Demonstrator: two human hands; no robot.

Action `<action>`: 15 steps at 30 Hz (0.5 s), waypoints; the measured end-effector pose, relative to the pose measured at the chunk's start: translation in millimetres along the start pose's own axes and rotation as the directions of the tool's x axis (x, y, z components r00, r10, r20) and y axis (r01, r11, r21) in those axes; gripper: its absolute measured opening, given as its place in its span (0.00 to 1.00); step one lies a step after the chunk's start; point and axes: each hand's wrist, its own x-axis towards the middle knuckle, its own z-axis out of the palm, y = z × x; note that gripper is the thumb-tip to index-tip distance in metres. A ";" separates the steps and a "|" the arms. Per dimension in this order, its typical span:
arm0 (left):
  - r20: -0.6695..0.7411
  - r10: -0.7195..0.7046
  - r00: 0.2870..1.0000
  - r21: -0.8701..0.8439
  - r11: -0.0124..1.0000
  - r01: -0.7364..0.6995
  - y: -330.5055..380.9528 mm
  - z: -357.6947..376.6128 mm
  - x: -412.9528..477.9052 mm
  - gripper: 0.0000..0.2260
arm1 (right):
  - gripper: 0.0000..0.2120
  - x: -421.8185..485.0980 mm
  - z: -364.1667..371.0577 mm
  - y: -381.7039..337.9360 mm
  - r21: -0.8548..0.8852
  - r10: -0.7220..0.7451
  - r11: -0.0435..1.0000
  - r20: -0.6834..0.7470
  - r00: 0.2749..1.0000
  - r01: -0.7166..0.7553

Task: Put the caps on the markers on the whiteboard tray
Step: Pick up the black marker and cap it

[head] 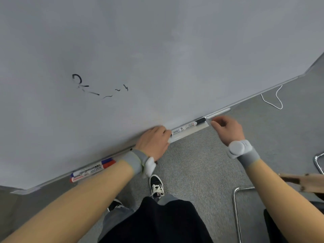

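Note:
A black-capped marker (188,127) lies in the whiteboard tray (185,135) with its cap pointing right. My left hand (153,142) rests on the tray at the marker's left end, fingertips touching it. My right hand (226,128) hovers just right of the black cap, fingers curled and slightly apart, holding nothing I can see. Further left on the tray lie a blue-capped marker (91,168) and a red-capped marker (93,172), side by side, partly hidden by my left forearm.
The whiteboard (157,50) fills the upper view, with black scribbles (98,86) on it. Grey carpet lies below. A white cable (275,100) lies on the floor at right. A chrome chair frame (235,207) and a wooden piece (301,181) stand at lower right.

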 end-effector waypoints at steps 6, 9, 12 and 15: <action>0.097 -0.023 0.995 0.147 0.989 0.009 29.7 3.6 55.6 0.08 | 0.12 32.6 25.3 -5.4 -0.029 0.133 0.991 0.040 0.990 -0.132; 0.123 -0.011 0.992 0.232 0.972 -0.018 37.9 12.3 69.4 0.09 | 0.17 38.0 33.5 -8.4 -0.006 0.217 0.976 0.021 0.976 -0.216; 0.103 -0.007 0.995 0.251 0.968 -0.019 37.9 19.4 72.4 0.09 | 0.16 37.6 38.6 -10.4 0.056 0.285 0.956 0.044 0.957 -0.287; 0.070 0.008 0.998 0.227 0.974 -0.024 35.8 25.0 68.4 0.10 | 0.12 38.8 35.2 -12.2 0.119 0.331 0.933 0.085 0.940 -0.339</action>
